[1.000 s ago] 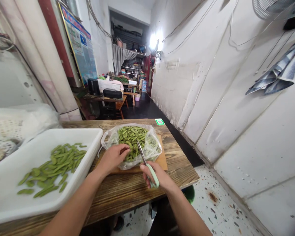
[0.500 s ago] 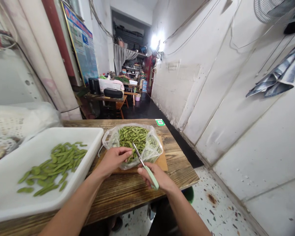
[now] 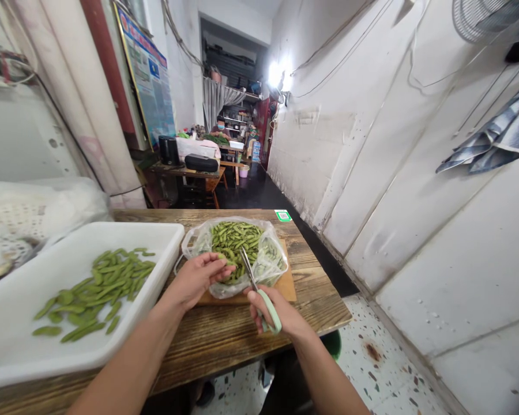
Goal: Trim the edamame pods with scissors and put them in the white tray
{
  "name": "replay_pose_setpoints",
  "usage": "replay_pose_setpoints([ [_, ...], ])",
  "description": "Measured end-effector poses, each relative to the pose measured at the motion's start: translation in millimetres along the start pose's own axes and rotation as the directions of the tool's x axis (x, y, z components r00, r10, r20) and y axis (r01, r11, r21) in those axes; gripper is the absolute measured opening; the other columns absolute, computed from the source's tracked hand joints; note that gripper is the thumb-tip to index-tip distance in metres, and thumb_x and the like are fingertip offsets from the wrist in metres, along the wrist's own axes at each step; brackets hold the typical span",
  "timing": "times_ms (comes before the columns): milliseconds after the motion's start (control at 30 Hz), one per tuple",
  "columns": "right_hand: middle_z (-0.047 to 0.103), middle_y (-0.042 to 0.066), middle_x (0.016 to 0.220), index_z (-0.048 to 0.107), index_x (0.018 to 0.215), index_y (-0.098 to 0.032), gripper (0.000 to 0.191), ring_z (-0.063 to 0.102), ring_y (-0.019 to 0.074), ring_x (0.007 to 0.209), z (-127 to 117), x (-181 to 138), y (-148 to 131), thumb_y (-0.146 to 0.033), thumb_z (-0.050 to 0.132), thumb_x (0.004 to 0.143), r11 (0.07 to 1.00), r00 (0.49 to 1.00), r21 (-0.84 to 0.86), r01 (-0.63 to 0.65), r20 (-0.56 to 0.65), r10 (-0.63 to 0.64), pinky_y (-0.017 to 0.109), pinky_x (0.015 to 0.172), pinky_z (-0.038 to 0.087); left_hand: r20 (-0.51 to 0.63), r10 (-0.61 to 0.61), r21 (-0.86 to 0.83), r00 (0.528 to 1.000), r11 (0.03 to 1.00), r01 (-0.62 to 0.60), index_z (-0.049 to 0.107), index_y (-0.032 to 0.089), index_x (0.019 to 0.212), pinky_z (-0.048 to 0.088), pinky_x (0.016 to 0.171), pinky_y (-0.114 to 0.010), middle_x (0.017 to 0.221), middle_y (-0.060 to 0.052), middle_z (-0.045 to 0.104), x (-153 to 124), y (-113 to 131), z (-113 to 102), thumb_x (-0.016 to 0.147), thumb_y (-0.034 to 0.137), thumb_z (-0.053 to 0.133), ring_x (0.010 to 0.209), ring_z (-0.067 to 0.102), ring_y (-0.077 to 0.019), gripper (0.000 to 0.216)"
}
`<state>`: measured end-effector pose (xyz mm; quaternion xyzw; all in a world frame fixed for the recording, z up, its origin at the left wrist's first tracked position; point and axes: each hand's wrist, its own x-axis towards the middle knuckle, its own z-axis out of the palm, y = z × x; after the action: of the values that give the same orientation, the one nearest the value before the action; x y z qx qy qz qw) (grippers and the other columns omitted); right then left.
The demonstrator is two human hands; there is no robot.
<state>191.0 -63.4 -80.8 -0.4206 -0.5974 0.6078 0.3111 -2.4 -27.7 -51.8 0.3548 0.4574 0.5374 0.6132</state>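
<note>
A clear plastic bag (image 3: 190,245) full of green edamame pods (image 3: 237,235) lies opened out on a wooden board (image 3: 288,285). Over its left edge, my left hand (image 3: 201,276) pinches an edamame pod between thumb and fingers, most of it covered by them. My right hand (image 3: 270,311) grips scissors (image 3: 270,310) with pale green handles. Their blades point up and away over the pods in the bag, slightly apart, to the right of my left hand. On the left, a white plastic tray (image 3: 164,245) holds a loose pile of edamame pods (image 3: 108,282).
The wooden table (image 3: 320,300) ends at right, with a green bucket (image 3: 332,344) below its edge. A white bag (image 3: 60,199) sits behind the tray. Further back, a masked person (image 3: 220,129) is at another table. A green QR card (image 3: 282,215) lies at the far edge.
My left hand has moved slightly left and up, away from the scissors. The blades have opened a little and shifted right.
</note>
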Motion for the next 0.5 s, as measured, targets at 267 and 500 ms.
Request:
replay_pose_setpoints([
  [267,0.049,-0.006,0.061,0.053,0.094,-0.016,0.058,0.046,0.0065,0.041,9,-1,5,-0.071,0.053,0.075,0.999,0.998,0.031,0.019,0.051,-0.021,0.019,0.037,0.041,-0.165,0.053,-0.252,0.985,0.963,-0.094,0.062,0.013,0.071,0.053,0.061,-0.015,0.068,-0.001,0.068,-2,-13,8,0.07,0.004,0.067,0.067,0.066,-0.0091,0.01],
  [500,0.049,-0.006,0.063,0.053,0.091,-0.016,0.053,0.047,0.0061,0.042,11,-2,-3,-0.067,0.054,0.078,1.0,0.998,0.003,0.011,0.061,-0.012,0.019,0.039,0.042,-0.208,0.067,-0.163,0.976,0.981,-0.102,0.064,0.013,0.067,0.051,0.061,-0.019,0.066,-0.001,0.068,-9,-13,17,0.063,0.012,0.074,0.063,0.063,-0.0101,0.011],
])
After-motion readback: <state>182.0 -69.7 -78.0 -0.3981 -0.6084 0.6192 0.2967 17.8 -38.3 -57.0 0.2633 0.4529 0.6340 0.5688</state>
